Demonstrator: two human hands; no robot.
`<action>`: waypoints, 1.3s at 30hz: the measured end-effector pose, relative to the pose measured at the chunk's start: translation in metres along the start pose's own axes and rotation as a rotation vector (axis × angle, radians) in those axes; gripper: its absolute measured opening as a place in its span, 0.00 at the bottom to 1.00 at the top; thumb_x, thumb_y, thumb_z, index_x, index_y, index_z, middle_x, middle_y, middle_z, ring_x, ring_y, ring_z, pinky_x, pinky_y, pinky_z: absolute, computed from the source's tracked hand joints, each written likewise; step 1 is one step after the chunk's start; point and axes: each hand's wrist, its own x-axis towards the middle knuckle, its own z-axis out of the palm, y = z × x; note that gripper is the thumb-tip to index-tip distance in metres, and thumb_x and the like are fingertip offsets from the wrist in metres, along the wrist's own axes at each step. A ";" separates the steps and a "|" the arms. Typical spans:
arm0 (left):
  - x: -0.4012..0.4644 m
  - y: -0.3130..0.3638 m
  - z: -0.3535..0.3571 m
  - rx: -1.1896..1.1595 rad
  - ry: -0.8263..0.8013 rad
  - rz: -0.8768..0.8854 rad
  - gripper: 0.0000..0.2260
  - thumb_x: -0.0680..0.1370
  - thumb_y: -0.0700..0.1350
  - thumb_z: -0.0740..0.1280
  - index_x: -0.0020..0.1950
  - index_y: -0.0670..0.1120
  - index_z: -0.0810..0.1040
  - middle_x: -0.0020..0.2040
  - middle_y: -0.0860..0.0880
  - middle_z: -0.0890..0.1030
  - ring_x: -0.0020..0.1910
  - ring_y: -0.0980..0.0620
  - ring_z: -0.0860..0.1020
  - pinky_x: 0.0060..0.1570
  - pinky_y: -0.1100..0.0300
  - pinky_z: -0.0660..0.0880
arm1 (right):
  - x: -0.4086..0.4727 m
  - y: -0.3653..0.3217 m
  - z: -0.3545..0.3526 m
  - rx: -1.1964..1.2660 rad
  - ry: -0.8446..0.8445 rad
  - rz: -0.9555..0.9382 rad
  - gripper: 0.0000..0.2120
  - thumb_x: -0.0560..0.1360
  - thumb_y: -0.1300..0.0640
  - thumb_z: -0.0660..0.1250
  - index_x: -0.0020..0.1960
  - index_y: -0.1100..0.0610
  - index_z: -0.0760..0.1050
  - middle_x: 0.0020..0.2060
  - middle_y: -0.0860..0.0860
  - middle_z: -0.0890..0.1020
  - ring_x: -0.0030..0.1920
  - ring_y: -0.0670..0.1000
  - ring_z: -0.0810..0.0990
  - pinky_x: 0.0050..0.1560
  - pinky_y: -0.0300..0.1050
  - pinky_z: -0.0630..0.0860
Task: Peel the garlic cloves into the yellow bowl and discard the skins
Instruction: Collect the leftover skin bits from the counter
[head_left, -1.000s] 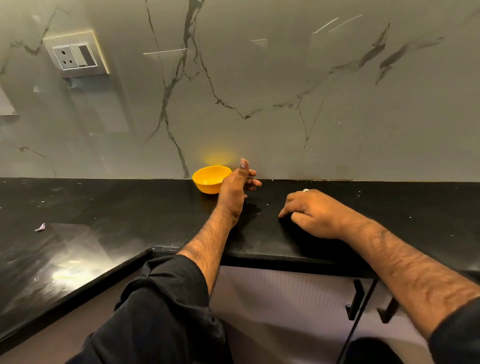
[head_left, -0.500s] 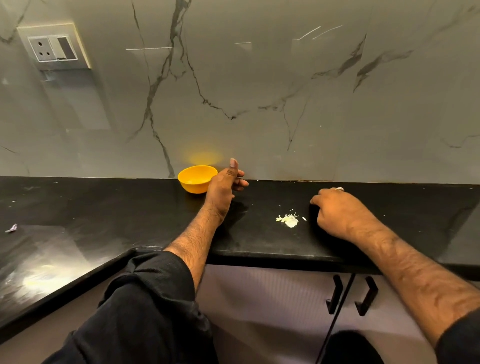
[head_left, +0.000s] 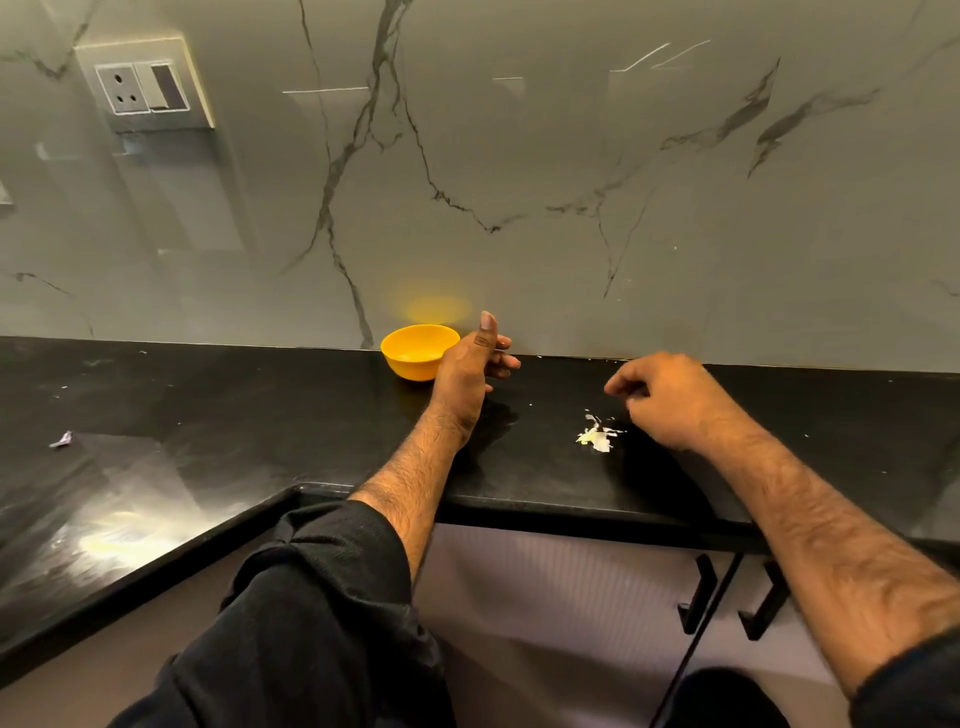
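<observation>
The yellow bowl (head_left: 420, 352) stands upright at the counter's (head_left: 260, 415) back edge. The left hand (head_left: 465, 371) rests beside it, fingers loosely curled, seemingly empty. The right hand (head_left: 670, 397), fingers curled and grasping nothing visible, hovers beside the garlic skins (head_left: 597, 435).

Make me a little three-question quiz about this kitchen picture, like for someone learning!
1. True or false: the yellow bowl stands on the black counter, close to the wall.
2. Which hand is nearer the pile of garlic skins? A) left hand B) right hand
3. Fill in: the left hand's thumb points ____.

Key:
1. True.
2. B; the skins lie just beside the right hand, between the two hands.
3. Up.
</observation>
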 end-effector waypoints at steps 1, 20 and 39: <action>0.001 0.000 0.000 -0.005 -0.002 -0.005 0.32 0.80 0.71 0.55 0.58 0.45 0.83 0.52 0.43 0.88 0.51 0.47 0.83 0.51 0.49 0.73 | 0.001 0.001 0.001 -0.095 -0.009 -0.013 0.19 0.78 0.66 0.67 0.63 0.48 0.83 0.61 0.48 0.83 0.61 0.49 0.80 0.66 0.46 0.77; -0.002 0.003 0.002 0.027 0.001 -0.010 0.33 0.77 0.72 0.55 0.57 0.46 0.83 0.51 0.45 0.88 0.49 0.49 0.83 0.52 0.49 0.72 | -0.001 -0.018 0.013 -0.364 -0.308 -0.351 0.18 0.81 0.59 0.62 0.67 0.47 0.80 0.59 0.42 0.79 0.62 0.47 0.76 0.66 0.47 0.75; -0.004 0.002 0.009 0.085 0.023 0.044 0.31 0.78 0.71 0.55 0.54 0.47 0.83 0.52 0.45 0.87 0.50 0.48 0.82 0.50 0.50 0.72 | 0.007 0.002 0.021 -0.265 -0.309 -0.599 0.15 0.84 0.47 0.64 0.69 0.42 0.79 0.59 0.38 0.74 0.60 0.42 0.74 0.64 0.45 0.74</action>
